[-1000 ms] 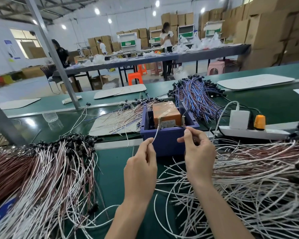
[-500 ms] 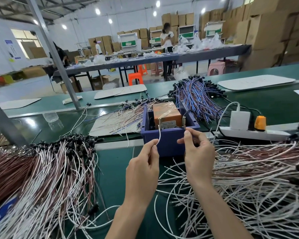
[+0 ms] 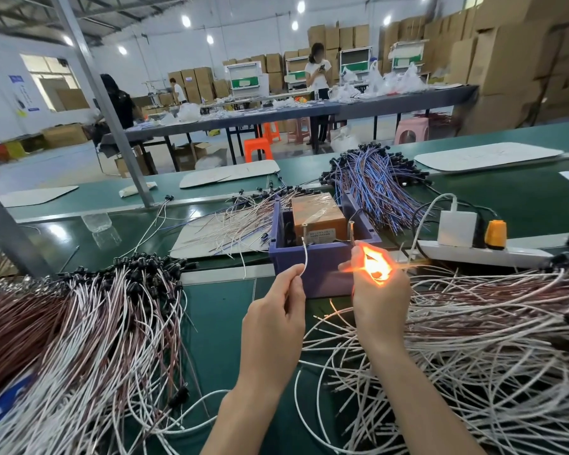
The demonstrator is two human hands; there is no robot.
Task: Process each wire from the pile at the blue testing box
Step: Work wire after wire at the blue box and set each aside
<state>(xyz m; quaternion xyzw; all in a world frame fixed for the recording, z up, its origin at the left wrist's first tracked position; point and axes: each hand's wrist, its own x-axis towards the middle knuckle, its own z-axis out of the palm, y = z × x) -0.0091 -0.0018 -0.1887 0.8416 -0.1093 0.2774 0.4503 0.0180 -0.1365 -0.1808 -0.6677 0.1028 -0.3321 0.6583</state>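
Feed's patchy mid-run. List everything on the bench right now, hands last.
blue testing box: one, purple-blue, bench centre
orange block: one, orange, inside the box
pins: two, metal, upright at box front
white wire: one, white, from left hand up toward left pin
glowing item: one, orange, in right hand
white pile: one, white wires, right
brown-white pile: one, black-tipped, left
blue bundle: one, blue and brown, behind box
power strip: one, white, right of box
left hand: pinches white wire
right hand: grips glowing item
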